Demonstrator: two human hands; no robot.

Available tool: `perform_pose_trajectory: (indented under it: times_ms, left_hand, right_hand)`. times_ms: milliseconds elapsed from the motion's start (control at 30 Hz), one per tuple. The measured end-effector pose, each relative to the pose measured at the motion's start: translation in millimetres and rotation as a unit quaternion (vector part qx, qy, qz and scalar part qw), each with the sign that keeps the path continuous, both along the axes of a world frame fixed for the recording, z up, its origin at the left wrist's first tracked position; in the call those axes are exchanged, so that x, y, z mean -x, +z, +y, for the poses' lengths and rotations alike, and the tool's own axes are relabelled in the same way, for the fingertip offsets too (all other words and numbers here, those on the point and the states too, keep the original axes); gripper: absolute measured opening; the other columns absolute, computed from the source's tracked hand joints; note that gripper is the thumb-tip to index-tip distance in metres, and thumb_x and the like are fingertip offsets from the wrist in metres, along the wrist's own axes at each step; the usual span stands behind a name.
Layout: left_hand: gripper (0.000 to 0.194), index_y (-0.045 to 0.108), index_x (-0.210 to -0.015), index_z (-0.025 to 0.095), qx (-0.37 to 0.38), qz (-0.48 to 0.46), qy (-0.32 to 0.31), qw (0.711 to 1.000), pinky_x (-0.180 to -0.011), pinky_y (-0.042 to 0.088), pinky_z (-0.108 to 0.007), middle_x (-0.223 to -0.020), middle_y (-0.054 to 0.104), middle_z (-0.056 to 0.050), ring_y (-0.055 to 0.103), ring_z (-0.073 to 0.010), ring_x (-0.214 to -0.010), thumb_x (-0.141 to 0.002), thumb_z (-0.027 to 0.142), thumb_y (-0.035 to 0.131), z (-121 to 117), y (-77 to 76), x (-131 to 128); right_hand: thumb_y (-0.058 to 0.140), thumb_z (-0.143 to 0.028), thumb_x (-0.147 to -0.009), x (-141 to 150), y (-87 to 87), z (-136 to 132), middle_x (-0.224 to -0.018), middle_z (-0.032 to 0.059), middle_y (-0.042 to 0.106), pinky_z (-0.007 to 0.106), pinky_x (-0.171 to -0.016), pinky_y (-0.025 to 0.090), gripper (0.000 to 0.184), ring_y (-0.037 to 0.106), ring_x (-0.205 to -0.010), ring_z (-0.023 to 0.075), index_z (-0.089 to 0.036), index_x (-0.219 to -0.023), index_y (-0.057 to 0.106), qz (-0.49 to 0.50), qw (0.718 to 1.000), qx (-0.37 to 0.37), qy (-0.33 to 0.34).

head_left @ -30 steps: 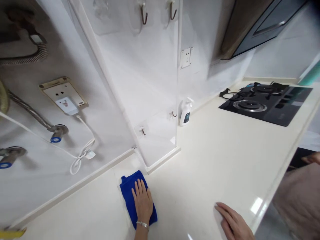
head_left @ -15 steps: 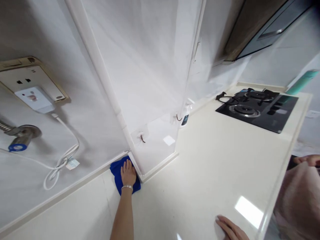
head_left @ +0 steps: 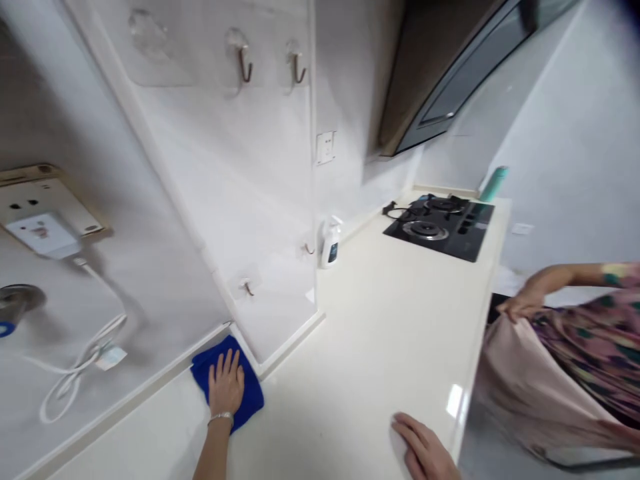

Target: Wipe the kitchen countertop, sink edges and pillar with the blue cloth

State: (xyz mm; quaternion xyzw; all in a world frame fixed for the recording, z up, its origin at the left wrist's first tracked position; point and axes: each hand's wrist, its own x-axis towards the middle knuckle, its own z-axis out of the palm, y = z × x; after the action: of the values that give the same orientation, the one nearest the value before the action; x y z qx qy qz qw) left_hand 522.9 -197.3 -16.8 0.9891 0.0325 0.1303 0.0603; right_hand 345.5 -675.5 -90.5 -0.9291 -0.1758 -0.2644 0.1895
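Your left hand (head_left: 226, 389) is pressing flat, fingers spread, on the blue cloth (head_left: 227, 380) at the desk's (head_left: 380, 333) nine o'clock corner; your right hand (head_left: 425, 453) is resting open, empty; the rest is looking unwiped.

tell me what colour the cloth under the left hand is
Bright blue: the flat folded cloth lies under the left hand on the cream countertop, clearest in the head view.

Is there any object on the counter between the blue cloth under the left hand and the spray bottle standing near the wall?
Yes. The white wall column juts onto the counter between the blue cloth, pressed flat by the left hand, and the spray bottle. The counter in front of the column is open.
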Motion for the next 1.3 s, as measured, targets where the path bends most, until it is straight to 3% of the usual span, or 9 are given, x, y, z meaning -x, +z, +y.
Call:
perform_pose_trajectory:
  times_ms: [67, 200, 467, 633, 900, 1067, 1200, 1300]
  left_hand:
    - [0.055, 0.046, -0.144, 0.019, -0.013, -0.009, 0.004, 1.000, -0.121, 0.020, -0.058, -0.153, 0.044, -0.007, 0.031, -0.0309, -0.146, -0.095, 0.032, 0.023, -5.5, -8.3, 6.5]
    - [0.057, 0.039, -0.147, 0.023, -0.041, 0.004, 0.037, 0.998, -0.119, 0.026, -0.056, -0.156, 0.039, -0.003, 0.034, -0.0284, -0.145, -0.097, 0.037, 0.016, -11.8, -20.0, 12.2]
    - [0.058, 0.039, -0.147, 0.023, -0.108, 0.009, 0.056, 0.993, -0.118, 0.031, -0.052, -0.156, 0.039, -0.002, 0.036, -0.0264, -0.144, -0.097, 0.036, 0.011, -50.4, -17.4, 51.4]
    - [0.056, 0.041, -0.146, 0.021, -0.108, -0.015, 0.050, 0.993, -0.117, 0.032, -0.052, -0.155, 0.041, -0.004, 0.036, -0.0278, -0.144, -0.098, 0.034, 0.015, -80.2, -18.2, 84.6]
    - [0.051, 0.043, -0.144, 0.024, -0.094, -0.007, 0.049, 0.994, -0.116, 0.035, -0.055, -0.154, 0.042, -0.004, 0.038, -0.0280, -0.143, -0.098, 0.031, 0.024, -121.2, -16.4, 129.6]
    - [0.051, 0.037, -0.147, 0.027, -0.102, -0.030, 0.026, 0.994, -0.115, 0.039, -0.053, -0.154, 0.040, -0.001, 0.037, -0.0267, -0.143, -0.096, 0.026, 0.032, -149.7, -26.5, 170.5]
    - [0.058, 0.026, -0.151, 0.033, -0.139, -0.050, -0.031, 0.989, -0.112, 0.044, -0.049, -0.156, 0.037, 0.003, 0.037, -0.0237, -0.144, -0.095, 0.025, 0.038, -149.4, -40.5, 203.7]
    - [0.058, 0.025, -0.150, 0.037, -0.131, -0.028, -0.040, 0.990, -0.111, 0.046, -0.047, -0.156, 0.037, 0.005, 0.038, -0.0214, -0.143, -0.095, 0.025, 0.038, -131.3, -36.9, 212.6]
  right_hand:
    - [0.049, -0.019, -0.090, -1.4, 2.3, 2.1, -0.130, 0.0099, 0.062, 0.035, -0.094, 0.058, 0.045, 0.062, -0.116, 0.0230, -0.023, -0.135, 0.054, -0.001, 1.000, -0.005, -0.003]
    - [0.044, -0.010, -0.086, -4.8, 8.6, 5.7, -0.129, 0.0112, 0.061, 0.036, -0.097, 0.056, 0.049, 0.060, -0.117, 0.0221, -0.021, -0.133, 0.054, 0.001, 0.999, -0.032, 0.001]
    - [0.041, -0.004, -0.078, -5.9, 14.8, 10.5, -0.129, 0.0113, 0.060, 0.038, -0.099, 0.053, 0.059, 0.058, -0.117, 0.0223, -0.020, -0.133, 0.052, 0.017, 0.997, -0.079, 0.008]
    - [0.041, -0.002, -0.071, -2.3, 19.3, 12.0, -0.130, 0.0097, 0.059, 0.041, -0.103, 0.049, 0.064, 0.055, -0.118, 0.0232, -0.020, -0.132, 0.051, 0.057, 0.995, -0.081, 0.001]
    - [0.040, 0.001, -0.070, 0.9, -2.5, 7.0, -0.131, 0.0122, 0.059, 0.043, -0.101, 0.049, 0.064, 0.054, -0.119, 0.0249, -0.017, -0.130, 0.056, 0.054, 0.998, -0.021, 0.009]
    - [0.044, -0.004, -0.079, -9.4, -10.9, -13.5, -0.128, 0.0117, 0.062, 0.039, -0.096, 0.053, 0.054, 0.059, -0.114, 0.0240, -0.018, -0.129, 0.058, 0.033, 0.996, -0.001, 0.084]
    - [0.048, -0.012, -0.085, -16.4, -18.8, -39.8, -0.132, 0.0103, 0.061, 0.032, -0.094, 0.055, 0.053, 0.060, -0.117, 0.0227, -0.022, -0.137, 0.054, -0.006, 0.989, -0.009, 0.147]
    - [0.049, -0.015, -0.087, -16.0, -20.4, -53.2, -0.137, 0.0098, 0.058, 0.029, -0.093, 0.055, 0.057, 0.060, -0.120, 0.0225, -0.025, -0.143, 0.049, -0.005, 0.987, -0.006, 0.163]
